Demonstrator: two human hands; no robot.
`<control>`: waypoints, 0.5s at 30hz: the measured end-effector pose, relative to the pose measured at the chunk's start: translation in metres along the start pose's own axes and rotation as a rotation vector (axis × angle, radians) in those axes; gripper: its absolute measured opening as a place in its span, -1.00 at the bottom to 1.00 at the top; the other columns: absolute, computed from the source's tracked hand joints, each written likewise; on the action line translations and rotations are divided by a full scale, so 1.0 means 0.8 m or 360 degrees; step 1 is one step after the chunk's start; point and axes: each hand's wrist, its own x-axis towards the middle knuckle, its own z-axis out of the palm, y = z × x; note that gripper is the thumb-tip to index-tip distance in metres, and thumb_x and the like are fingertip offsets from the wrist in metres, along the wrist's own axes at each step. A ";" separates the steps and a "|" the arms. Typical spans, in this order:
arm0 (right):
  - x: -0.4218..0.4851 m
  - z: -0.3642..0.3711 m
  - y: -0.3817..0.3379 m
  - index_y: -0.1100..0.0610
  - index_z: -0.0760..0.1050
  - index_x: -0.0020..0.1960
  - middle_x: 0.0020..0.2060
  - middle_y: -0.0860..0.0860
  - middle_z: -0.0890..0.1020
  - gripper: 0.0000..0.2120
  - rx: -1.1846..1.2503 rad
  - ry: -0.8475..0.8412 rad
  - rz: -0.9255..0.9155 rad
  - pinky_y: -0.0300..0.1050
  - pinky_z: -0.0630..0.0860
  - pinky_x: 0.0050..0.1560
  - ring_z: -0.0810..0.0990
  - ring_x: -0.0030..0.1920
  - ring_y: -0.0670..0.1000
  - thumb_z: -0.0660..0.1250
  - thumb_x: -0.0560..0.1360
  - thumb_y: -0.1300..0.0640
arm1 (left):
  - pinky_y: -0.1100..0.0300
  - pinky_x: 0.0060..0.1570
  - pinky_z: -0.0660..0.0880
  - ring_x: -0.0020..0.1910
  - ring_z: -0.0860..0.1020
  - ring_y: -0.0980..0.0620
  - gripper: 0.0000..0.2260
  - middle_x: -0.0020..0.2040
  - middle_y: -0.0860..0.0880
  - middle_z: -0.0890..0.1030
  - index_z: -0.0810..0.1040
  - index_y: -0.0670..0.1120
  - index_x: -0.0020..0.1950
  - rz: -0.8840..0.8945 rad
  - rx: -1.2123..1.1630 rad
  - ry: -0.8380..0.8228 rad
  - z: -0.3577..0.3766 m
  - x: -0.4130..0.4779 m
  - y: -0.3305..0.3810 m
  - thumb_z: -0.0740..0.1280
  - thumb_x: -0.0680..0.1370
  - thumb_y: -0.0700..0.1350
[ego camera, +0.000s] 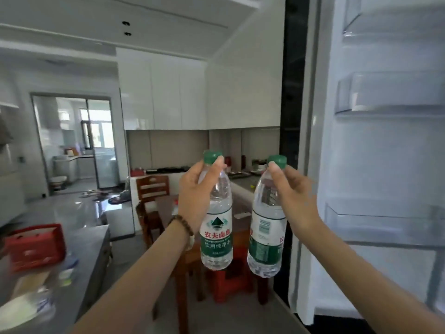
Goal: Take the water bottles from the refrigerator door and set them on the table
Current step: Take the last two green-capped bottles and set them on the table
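My left hand (195, 196) is closed around the neck and shoulder of the left bottle (216, 227), thumb tip pressed just under its green cap (212, 157); my right hand (297, 198) grips the right bottle (266, 232) the same way, thumb against its green cap (277, 161). From where I watch, the fingers of both hands wrap behind the bottles and I cannot see them. Far to the left of my left hand, the red box (36, 247) on the grey counter (89, 249) is smeared by blur. Both bottles hang upright below my grips, side by side and apart. Behind and below them the brown table (168, 206) is partly covered by my left wrist and its bead bracelet (181, 224). To the right of my right hand stands the open refrigerator door (375, 165), its shelves cut off by the frame edge.
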 end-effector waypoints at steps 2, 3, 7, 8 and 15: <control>0.020 0.047 0.036 0.21 0.60 -0.06 -0.28 -0.04 0.67 -0.76 0.0086 -0.0072 0.0024 -0.34 0.51 -0.24 0.64 -0.25 -0.14 0.27 0.52 0.05 | 0.18 -0.23 0.60 -0.21 0.63 0.01 -0.58 -0.12 -0.10 0.68 0.61 -0.13 -0.02 -0.0037 0.0048 0.0066 -0.038 0.026 -0.024 0.31 0.37 0.18; 0.031 0.068 0.055 0.20 0.61 -0.05 -0.25 -0.02 0.69 -0.76 0.0126 -0.0091 0.0045 -0.28 0.53 -0.20 0.65 -0.22 -0.10 0.28 0.52 0.05 | 0.17 -0.20 0.60 -0.18 0.64 0.00 -0.59 -0.11 -0.09 0.68 0.62 -0.13 -0.03 -0.0047 0.0067 0.0101 -0.054 0.039 -0.038 0.31 0.36 0.18; 0.073 0.136 0.139 0.12 0.61 0.04 -0.11 -0.01 0.71 -0.73 0.0253 -0.0194 0.0201 -0.11 0.57 -0.05 0.67 -0.06 -0.03 0.29 0.49 -0.03 | 0.17 -0.14 0.59 -0.13 0.63 0.04 -0.68 -0.11 0.00 0.68 0.63 -0.02 -0.07 -0.0081 0.0172 0.0199 -0.099 0.089 -0.106 0.30 0.37 0.17; 0.085 0.150 0.160 0.08 0.61 0.04 -0.10 -0.03 0.71 -0.74 0.0270 -0.0221 0.0213 -0.09 0.58 -0.02 0.67 -0.04 -0.04 0.29 0.48 -0.05 | 0.15 -0.12 0.59 -0.11 0.63 0.04 -0.68 -0.10 0.01 0.68 0.62 -0.01 -0.06 -0.0084 0.0203 0.0198 -0.105 0.103 -0.124 0.30 0.38 0.17; 0.208 0.213 0.309 -0.10 0.58 -0.03 -0.12 -0.13 0.70 -0.90 0.0283 -0.0339 0.0218 -0.30 0.57 -0.03 0.65 -0.06 -0.18 0.34 0.47 0.02 | 0.15 -0.04 0.58 -0.05 0.64 0.07 -0.69 -0.05 0.03 0.68 0.61 0.00 -0.01 -0.0160 0.0346 0.0246 -0.109 0.223 -0.261 0.27 0.43 0.17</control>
